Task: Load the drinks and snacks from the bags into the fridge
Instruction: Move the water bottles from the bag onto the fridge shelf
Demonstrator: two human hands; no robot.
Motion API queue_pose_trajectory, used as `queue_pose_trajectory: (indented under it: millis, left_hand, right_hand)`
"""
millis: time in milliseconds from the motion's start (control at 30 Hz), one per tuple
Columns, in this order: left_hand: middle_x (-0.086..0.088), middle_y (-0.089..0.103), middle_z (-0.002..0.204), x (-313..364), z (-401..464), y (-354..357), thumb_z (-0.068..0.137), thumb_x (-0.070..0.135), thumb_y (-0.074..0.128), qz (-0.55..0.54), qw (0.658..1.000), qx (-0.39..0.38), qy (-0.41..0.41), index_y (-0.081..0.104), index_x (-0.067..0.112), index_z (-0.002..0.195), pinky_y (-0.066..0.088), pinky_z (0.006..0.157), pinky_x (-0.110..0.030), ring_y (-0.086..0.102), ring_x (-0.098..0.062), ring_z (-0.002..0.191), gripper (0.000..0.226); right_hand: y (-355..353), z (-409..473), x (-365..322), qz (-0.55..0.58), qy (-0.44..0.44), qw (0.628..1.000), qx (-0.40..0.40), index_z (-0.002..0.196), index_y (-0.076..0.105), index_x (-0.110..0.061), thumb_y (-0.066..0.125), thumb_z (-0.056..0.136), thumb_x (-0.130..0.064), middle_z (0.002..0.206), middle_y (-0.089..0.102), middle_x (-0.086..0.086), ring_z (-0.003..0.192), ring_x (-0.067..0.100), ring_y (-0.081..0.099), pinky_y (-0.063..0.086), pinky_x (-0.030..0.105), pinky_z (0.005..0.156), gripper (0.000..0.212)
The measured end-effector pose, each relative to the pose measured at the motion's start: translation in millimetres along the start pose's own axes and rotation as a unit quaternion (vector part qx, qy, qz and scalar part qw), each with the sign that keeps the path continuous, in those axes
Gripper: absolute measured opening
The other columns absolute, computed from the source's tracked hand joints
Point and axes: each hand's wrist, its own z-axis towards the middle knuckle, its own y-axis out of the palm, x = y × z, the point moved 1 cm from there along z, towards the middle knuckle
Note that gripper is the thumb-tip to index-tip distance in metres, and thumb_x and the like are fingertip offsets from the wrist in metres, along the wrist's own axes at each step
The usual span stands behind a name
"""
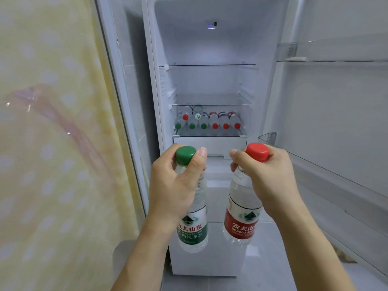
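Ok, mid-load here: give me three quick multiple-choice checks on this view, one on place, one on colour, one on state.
1. Where do the bottles already stored lie?
A. top shelf
B. lowest shelf, caps facing out
C. door rack

2. What colour is the cap of the bottle in the left hand?
A. green
B. red
C. blue

3. In what state is the fridge door?
A. shut
B. open
C. removed

Answers:
1 B: the row lies on the lowest shelf, above the drawer.
2 A: the green-capped bottle is in the left hand; the right hand holds the red-capped bottle.
3 B: the door stands swung out at the right, with the inside of the fridge showing.
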Motion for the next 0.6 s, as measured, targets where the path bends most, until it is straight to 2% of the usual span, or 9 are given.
queue_pose_trajectory:
  millis: [100,233,300,500,600]
  left_hand:
    - [-0.006,0.067,0.071,-14.7,24.9,14.9,0.086,0.047,0.065,0.003,1.0,0.009,0.002,0.063,0.016,0.074,0.055,0.072,-0.037,0.066,-0.024,0.072,0.033]
    - [-0.006,0.067,0.072,-37.6,62.5,33.6,0.088,0.045,0.066,0.026,1.0,0.011,0.004,0.063,0.016,0.073,0.055,0.074,-0.045,0.065,-0.027,0.074,0.033]
    - [-0.008,0.067,0.072,-49.5,81.4,40.0,0.087,0.048,0.064,0.032,0.999,0.023,0.007,0.063,0.014,0.073,0.054,0.074,-0.047,0.064,-0.03,0.074,0.037]
    - [-0.006,0.068,0.071,-91.1,125.4,51.1,0.085,0.049,0.063,0.028,0.999,0.037,0.009,0.063,0.011,0.073,0.054,0.071,-0.039,0.066,-0.026,0.072,0.04]
    - [-0.005,0.068,0.071,-113.4,149.6,50.2,0.085,0.049,0.063,0.026,0.999,0.027,0.006,0.063,0.011,0.072,0.053,0.072,-0.033,0.066,-0.024,0.072,0.04]
  right_hand:
    - [4.8,32.5,13.0,0.007,-0.001,1.0,-0.011,0.063,0.068,-0.008,0.073,0.08,-0.024,0.063,0.069,0.005,0.061,0.018,0.062,0.049,0.031,0.063,0.024]
    - [12.7,79.5,31.1,0.014,-0.013,1.0,-0.012,0.067,0.067,-0.001,0.073,0.08,-0.022,0.068,0.067,0.016,0.072,0.034,0.062,0.052,0.041,0.067,0.026]
    - [19.9,100.5,40.8,0.017,-0.013,1.0,-0.018,0.069,0.068,-0.002,0.073,0.08,-0.023,0.069,0.067,0.017,0.075,0.036,0.063,0.054,0.045,0.071,0.025]
    - [49.2,155.3,69.7,0.021,0.004,0.999,-0.029,0.065,0.068,-0.009,0.074,0.081,-0.026,0.064,0.07,0.002,0.065,0.02,0.064,0.047,0.029,0.063,0.024]
    - [68.4,178.6,80.1,0.018,0.003,0.999,-0.027,0.064,0.068,-0.011,0.074,0.081,-0.028,0.064,0.07,0.002,0.065,0.019,0.063,0.045,0.029,0.064,0.025]
